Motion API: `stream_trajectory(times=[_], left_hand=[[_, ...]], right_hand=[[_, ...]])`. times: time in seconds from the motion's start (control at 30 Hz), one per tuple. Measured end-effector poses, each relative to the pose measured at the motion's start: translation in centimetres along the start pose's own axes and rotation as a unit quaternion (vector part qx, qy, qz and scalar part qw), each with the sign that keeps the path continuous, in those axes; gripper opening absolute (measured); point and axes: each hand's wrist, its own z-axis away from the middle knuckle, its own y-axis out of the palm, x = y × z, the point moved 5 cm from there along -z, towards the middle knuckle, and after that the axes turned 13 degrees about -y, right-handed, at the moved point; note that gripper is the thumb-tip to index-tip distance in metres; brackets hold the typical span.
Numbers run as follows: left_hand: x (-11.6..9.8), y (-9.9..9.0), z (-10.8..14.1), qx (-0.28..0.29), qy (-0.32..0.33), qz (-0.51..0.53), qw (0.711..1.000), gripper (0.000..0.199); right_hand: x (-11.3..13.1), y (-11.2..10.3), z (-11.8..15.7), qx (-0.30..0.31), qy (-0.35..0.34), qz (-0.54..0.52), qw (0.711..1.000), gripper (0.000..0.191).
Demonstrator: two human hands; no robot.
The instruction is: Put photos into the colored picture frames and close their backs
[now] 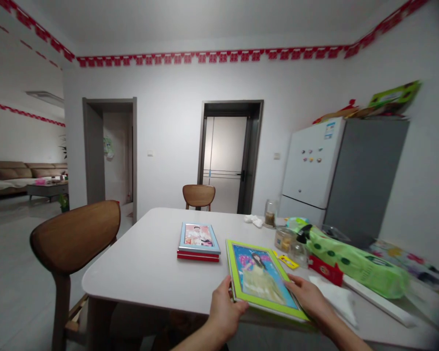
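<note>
L hand (225, 309), R hand (306, 295) on photo-frame (259, 278)

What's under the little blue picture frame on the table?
Flat red-edged layers lie under the light-blue rectangular photo frame. Their tops are covered, so what they are cannot be seen.

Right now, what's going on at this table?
A person is holding a lime-green rectangular picture frame in both bare hands, with the left hand and right hand gripping its sides, over a white round-cornered table. A light-blue photo frame lies on flat red items nearby, and a green patterned plastic package lies to the right.
</note>
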Motion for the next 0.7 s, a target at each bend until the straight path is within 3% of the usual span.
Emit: stream_trajectory(times=[0.1,0.23,0.57,0.7], left_hand=[[1.7,1.9,-1.1,-0.029,-0.042,-0.101,0.994,0.045],[1.7,2.8,-1.7,-0.041,-0.054,-0.158,0.985,0.038],[2.3,2.4,-2.6,-0.081,-0.084,-0.256,0.960,0.035],[2.5,-0.2,-2.8,-0.096,-0.088,-0.231,0.964,0.051]], right_hand=[[-2.1,-0.8,-1.6,0.014,-0.028,0.095,0.995,0.033],[-3.5,-0.7,-2.8,0.018,-0.029,0.133,0.991,0.029],[-3.9,0.5,-3.6,0.059,-0.057,0.271,0.959,0.041],[-2.4,1.5,-3.5,0.059,-0.074,0.311,0.946,0.042]])
